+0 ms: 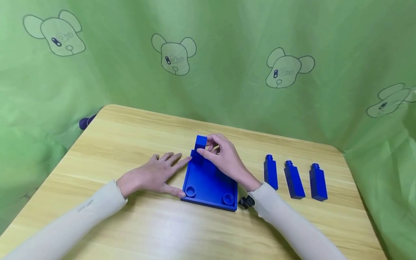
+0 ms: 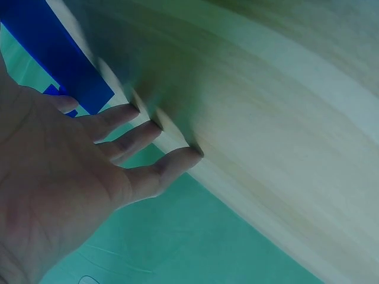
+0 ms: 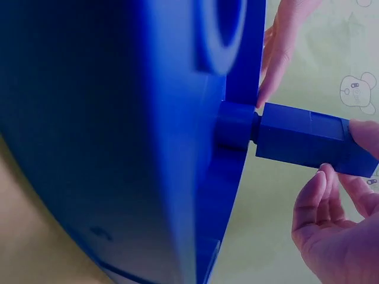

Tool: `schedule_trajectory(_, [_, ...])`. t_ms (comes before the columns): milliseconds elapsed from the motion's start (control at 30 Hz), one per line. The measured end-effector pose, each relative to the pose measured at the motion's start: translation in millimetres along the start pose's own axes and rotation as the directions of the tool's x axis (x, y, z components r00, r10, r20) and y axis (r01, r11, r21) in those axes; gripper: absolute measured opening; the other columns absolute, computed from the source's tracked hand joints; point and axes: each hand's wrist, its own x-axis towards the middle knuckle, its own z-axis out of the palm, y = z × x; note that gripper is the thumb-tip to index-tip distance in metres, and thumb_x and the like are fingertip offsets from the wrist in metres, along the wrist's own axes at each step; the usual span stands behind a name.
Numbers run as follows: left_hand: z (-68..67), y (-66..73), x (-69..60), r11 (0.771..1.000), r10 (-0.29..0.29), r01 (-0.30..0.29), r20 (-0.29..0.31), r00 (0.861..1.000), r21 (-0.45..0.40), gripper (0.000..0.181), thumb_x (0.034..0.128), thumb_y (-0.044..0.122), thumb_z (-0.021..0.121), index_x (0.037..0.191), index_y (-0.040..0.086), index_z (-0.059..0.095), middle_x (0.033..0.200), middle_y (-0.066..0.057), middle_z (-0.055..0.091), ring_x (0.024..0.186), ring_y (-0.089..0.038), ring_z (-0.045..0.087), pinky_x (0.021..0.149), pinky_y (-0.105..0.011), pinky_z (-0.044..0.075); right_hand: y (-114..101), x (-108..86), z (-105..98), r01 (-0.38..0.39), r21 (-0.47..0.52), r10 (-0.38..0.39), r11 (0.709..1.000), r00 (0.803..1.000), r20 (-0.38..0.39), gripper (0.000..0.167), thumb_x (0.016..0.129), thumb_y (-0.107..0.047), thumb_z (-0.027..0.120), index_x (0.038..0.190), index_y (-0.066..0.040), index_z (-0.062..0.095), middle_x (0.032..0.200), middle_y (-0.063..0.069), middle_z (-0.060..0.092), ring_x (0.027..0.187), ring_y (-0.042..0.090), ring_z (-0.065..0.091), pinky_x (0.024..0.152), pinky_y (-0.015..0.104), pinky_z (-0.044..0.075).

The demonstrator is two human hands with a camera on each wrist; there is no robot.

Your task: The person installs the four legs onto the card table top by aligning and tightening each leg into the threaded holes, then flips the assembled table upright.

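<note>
A blue square tabletop panel point(image 1: 211, 180) with a raised rim lies underside up on the wooden table, round sockets showing at its near corners. My right hand point(image 1: 224, 157) pinches a blue square leg point(image 1: 201, 141) between thumb and fingers, upright over the far left corner. In the right wrist view, the narrow end of the leg point(image 3: 299, 135) meets the round corner socket point(image 3: 235, 123); how deep it sits is hidden. Fingers spread, my left hand point(image 1: 156, 175) rests at the panel's left side, thumb at the near corner and index finger touching the edge farther up.
Three more blue legs, a left one point(image 1: 271, 173), a middle one point(image 1: 294, 180) and a right one point(image 1: 318, 183), lie right of the panel with threaded ends pointing away. A green curtain point(image 1: 227, 90) hangs behind the wooden table point(image 1: 146, 231). A dark object point(image 1: 85, 123) shows past its left edge.
</note>
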Motion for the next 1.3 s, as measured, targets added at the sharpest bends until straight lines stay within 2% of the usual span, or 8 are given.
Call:
schedule_trajectory(133, [-0.4, 0.3, 0.4, 1.000, -0.002, 0.002, 0.004, 1.000, -0.001, 0.121, 0.0898, 0.090, 0.059, 0.178, 0.023, 0.010, 0.176, -0.025, 0.023, 0.160, -0.049, 0.022, 0.116, -0.082, 0.024, -0.2, -1.7, -2.4, -0.024, -0.002, 0.024, 1.000, 1.000, 0.013, 0.031, 0.100, -0.025, 0.082, 0.124, -0.009, 0.071, 0.110, 0.007, 0.070, 0.092, 0.021, 0.067, 0.081, 0.039, 0.059])
schedule_trajectory(267, [-0.3, 0.9, -0.1, 1.000, -0.004, 0.004, 0.002, 1.000, -0.002, 0.121, 0.0898, 0.089, 0.059, 0.178, 0.023, 0.011, 0.176, -0.025, 0.023, 0.160, -0.049, 0.022, 0.116, -0.083, 0.024, -0.6, -3.3, -1.4, -0.039, 0.015, 0.039, 0.999, 0.999, 0.009, 0.030, 0.099, -0.025, 0.082, 0.123, -0.010, 0.072, 0.101, 0.004, 0.072, 0.088, 0.021, 0.068, 0.079, 0.038, 0.059])
schedule_trajectory(500, [2.5, 1.3, -1.6, 1.000, -0.004, 0.004, -0.002, 1.000, -0.006, 0.121, 0.0899, 0.089, 0.060, 0.178, 0.022, 0.011, 0.176, -0.026, 0.024, 0.160, -0.050, 0.023, 0.116, -0.083, 0.024, 0.4, -3.9, 1.1, -0.026, 0.015, 0.026, 1.000, 1.000, -0.001, 0.030, 0.099, -0.028, 0.084, 0.120, -0.012, 0.071, 0.095, 0.004, 0.067, 0.083, 0.020, 0.065, 0.072, 0.033, 0.055])
schedule_trajectory(733, [1.7, 0.7, -0.7, 1.000, 0.000, 0.000, 0.001, 1.000, -0.001, 0.120, 0.0905, 0.089, 0.059, 0.178, 0.022, 0.011, 0.176, -0.026, 0.023, 0.160, -0.050, 0.022, 0.116, -0.083, 0.024, 1.0, 0.8, 0.3, -0.024, -0.005, 0.024, 1.000, 0.999, 0.026, 0.044, 0.099, -0.035, 0.085, 0.135, -0.013, 0.069, 0.094, 0.003, 0.062, 0.082, 0.020, 0.058, 0.070, 0.031, 0.048])
schedule_trajectory(933, [-1.0, -0.2, -0.2, 1.000, 0.005, -0.005, -0.009, 1.000, 0.002, 0.120, 0.0907, 0.089, 0.059, 0.178, 0.022, 0.010, 0.176, -0.026, 0.022, 0.160, -0.051, 0.022, 0.115, -0.083, 0.024, -0.1, 2.4, -2.7, -0.029, 0.012, 0.029, 1.000, 0.999, 0.045, 0.029, 0.101, -0.034, 0.083, 0.111, -0.014, 0.064, 0.089, 0.003, 0.063, 0.079, 0.022, 0.057, 0.069, 0.031, 0.046])
schedule_trajectory(1033, [-1.7, -0.7, 0.2, 1.000, -0.001, 0.001, -0.007, 1.000, 0.005, 0.120, 0.0909, 0.088, 0.059, 0.178, 0.022, 0.010, 0.177, -0.026, 0.021, 0.160, -0.051, 0.022, 0.116, -0.083, 0.024, 0.9, 2.9, -3.4, -0.021, 0.008, 0.020, 1.000, 0.999, 0.038, 0.027, 0.102, -0.033, 0.082, 0.106, -0.014, 0.063, 0.091, 0.004, 0.063, 0.081, 0.022, 0.059, 0.070, 0.031, 0.049])
schedule_trajectory(1200, [-1.5, -0.5, 0.6, 1.000, -0.002, 0.002, -0.001, 1.000, 0.011, 0.120, 0.0907, 0.089, 0.059, 0.178, 0.023, 0.010, 0.177, -0.025, 0.022, 0.160, -0.050, 0.022, 0.116, -0.083, 0.024, 4.4, 2.1, -3.0, -0.005, -0.013, 0.005, 1.000, 1.000, 0.022, 0.028, 0.101, -0.030, 0.082, 0.115, -0.010, 0.068, 0.104, 0.005, 0.064, 0.091, 0.021, 0.064, 0.078, 0.035, 0.057])
schedule_trajectory(1300, [-0.2, -0.6, 0.0, 1.000, 0.000, 0.000, 0.002, 1.000, 0.008, 0.120, 0.0904, 0.090, 0.058, 0.178, 0.023, 0.010, 0.177, -0.025, 0.022, 0.160, -0.050, 0.022, 0.117, -0.082, 0.024, 5.6, 0.8, -1.9, -0.006, -0.017, 0.006, 1.000, 1.000, 0.027, 0.029, 0.100, -0.027, 0.081, 0.120, -0.010, 0.070, 0.105, 0.004, 0.068, 0.090, 0.020, 0.066, 0.078, 0.038, 0.058])
